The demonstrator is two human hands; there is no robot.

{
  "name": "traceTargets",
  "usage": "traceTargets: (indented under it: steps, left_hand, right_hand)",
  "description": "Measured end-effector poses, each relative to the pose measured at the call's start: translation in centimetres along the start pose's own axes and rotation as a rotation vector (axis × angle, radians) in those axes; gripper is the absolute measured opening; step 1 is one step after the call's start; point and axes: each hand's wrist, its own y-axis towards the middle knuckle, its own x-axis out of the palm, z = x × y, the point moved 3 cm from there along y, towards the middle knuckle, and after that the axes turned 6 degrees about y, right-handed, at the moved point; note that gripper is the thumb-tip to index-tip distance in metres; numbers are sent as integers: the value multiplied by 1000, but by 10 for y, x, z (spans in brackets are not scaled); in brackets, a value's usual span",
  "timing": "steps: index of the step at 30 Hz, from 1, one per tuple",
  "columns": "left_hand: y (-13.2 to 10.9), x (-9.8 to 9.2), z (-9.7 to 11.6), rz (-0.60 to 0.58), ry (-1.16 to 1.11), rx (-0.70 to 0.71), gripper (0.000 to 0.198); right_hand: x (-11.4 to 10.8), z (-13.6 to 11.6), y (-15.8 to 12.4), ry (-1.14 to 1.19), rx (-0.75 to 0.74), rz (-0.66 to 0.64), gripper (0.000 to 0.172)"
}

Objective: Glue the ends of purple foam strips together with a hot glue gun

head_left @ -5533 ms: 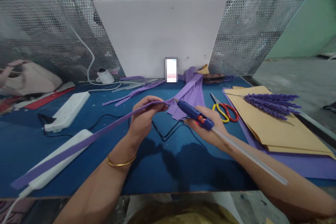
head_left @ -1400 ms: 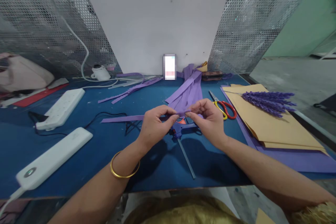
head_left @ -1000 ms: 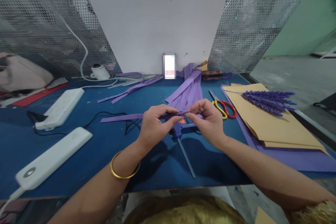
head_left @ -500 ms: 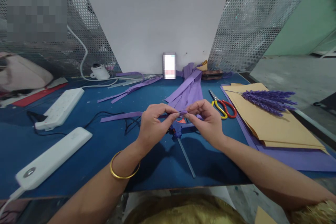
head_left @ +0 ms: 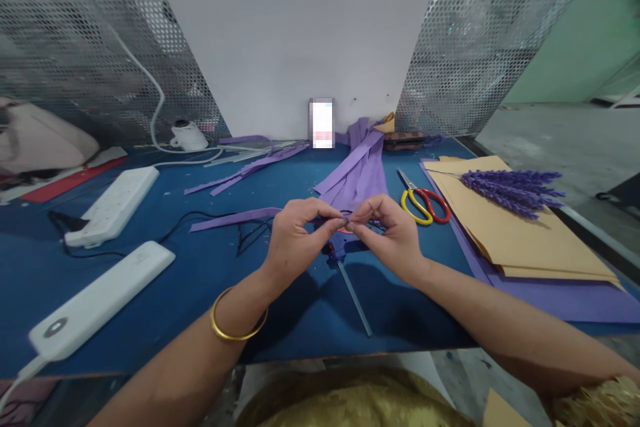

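My left hand (head_left: 295, 240) and my right hand (head_left: 387, 233) meet at the middle of the blue table (head_left: 150, 293), fingertips pinched together on the end of a long purple strip (head_left: 235, 218). The strip trails off to the left along the table. Just under my hands lies a blue glue gun (head_left: 340, 250), its clear glue stick (head_left: 355, 297) pointing toward me. A gold bangle sits on my left wrist.
A heap of purple strips (head_left: 363, 170) lies behind my hands. Yellow and red scissors (head_left: 425, 203) lie to the right, then brown paper sheets (head_left: 515, 233) with purple lavender sprigs (head_left: 510, 187). Two white power strips (head_left: 113, 203) and a black cord lie left. A white board (head_left: 300, 47) leans on perforated metal.
The glue gun has gone from my right hand onto the table. Both hands have come together on the strip's end, and the pinch has tightened over the last second.
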Motion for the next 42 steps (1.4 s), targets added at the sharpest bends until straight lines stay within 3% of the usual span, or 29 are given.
traceTargets:
  steps: [5,16,23,27,37,42]
  left_hand:
    - [1,1,2,-23,-45,39,5]
    - [0,1,3,-51,-56,36,12]
    - [8,-3,-9,-78,-33,-95,28]
    - [10,-5,-15,-60,-32,-132,14]
    - [3,3,-10,-123,-28,-100,8]
    - [3,3,-11,-178,125,-76,9]
  right_hand:
    - [2,3,-2,32,29,-25,17]
    - [6,4,-3,64,54,-49,20]
    - [-1,6,6,252,206,64,27]
    - [-4,11,12,357,250,100,31]
    - [2,18,11,302,338,-53,27]
    - [-5,20,13,196,316,15,23]
